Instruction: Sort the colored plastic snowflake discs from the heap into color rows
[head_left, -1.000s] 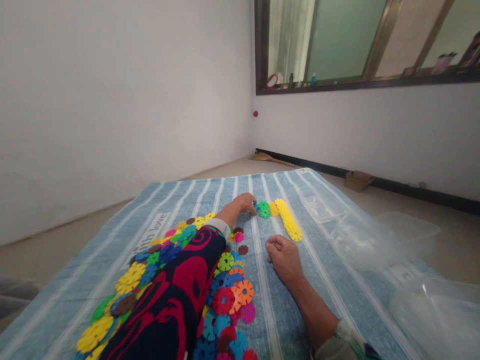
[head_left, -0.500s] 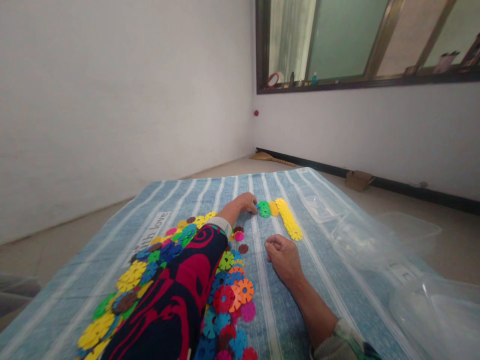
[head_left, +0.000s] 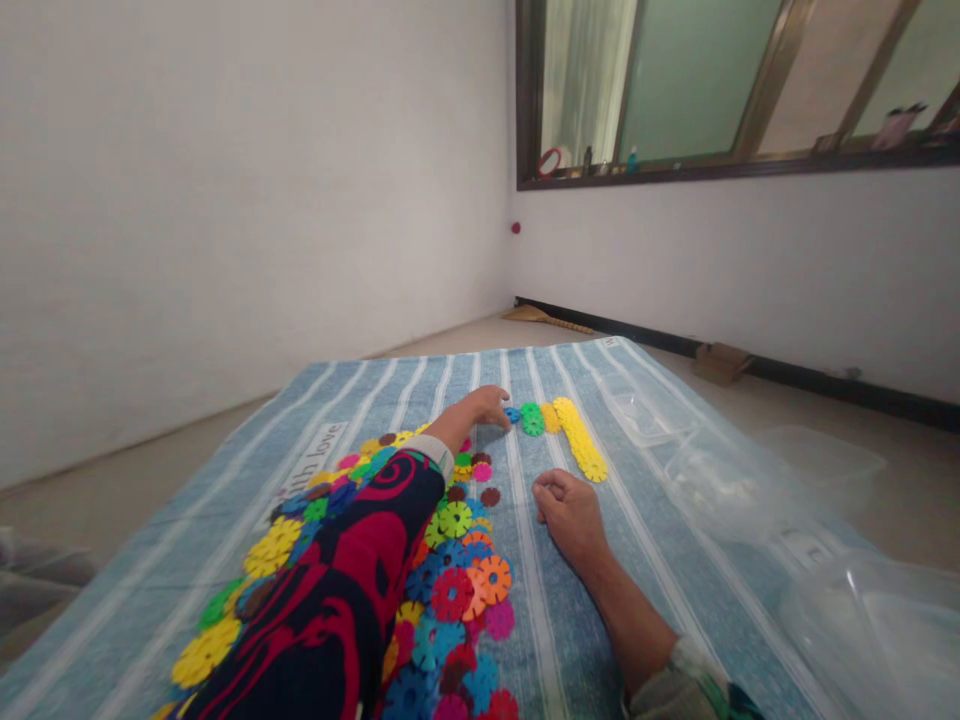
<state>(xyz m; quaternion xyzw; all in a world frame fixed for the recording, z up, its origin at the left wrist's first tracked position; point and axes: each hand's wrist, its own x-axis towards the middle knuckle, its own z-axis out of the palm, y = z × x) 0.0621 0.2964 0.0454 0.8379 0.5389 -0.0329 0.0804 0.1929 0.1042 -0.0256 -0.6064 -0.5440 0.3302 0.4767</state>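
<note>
Where the left hand [head_left: 487,405] reaches: the far middle of the striped cloth [head_left: 645,560], arm stretched out across the loose pile [head_left: 450,560] of coloured discs.
Left hand state: palm down, fingers curved and drawn together, their tips at the blue disc [head_left: 512,414]; I cannot tell whether they pinch it or only touch it.
Blue disc: flat on the cloth, at the left end of the laid-out line, touching the green discs [head_left: 532,420].
Green discs: flat, just right of the blue one, joining the far end of the yellow row [head_left: 579,446].
Yellow row: discs overlapping flat in one strip; its long axis runs away from the person, the near end lying further right, the far end leaning left.
Line as a whole: an L, the long yellow leg pointing away, the short green and blue leg pointing left toward the left hand.
Right hand [head_left: 568,508]: resting on the cloth near the row's near end, apart from it, fingers curled into a loose fist, thumb against the forefinger.
Sleeve [head_left: 352,590]: red and dark pattern, covering part of the pile.
Clear tubs [head_left: 817,460]: beside the cloth, on the right.
</note>
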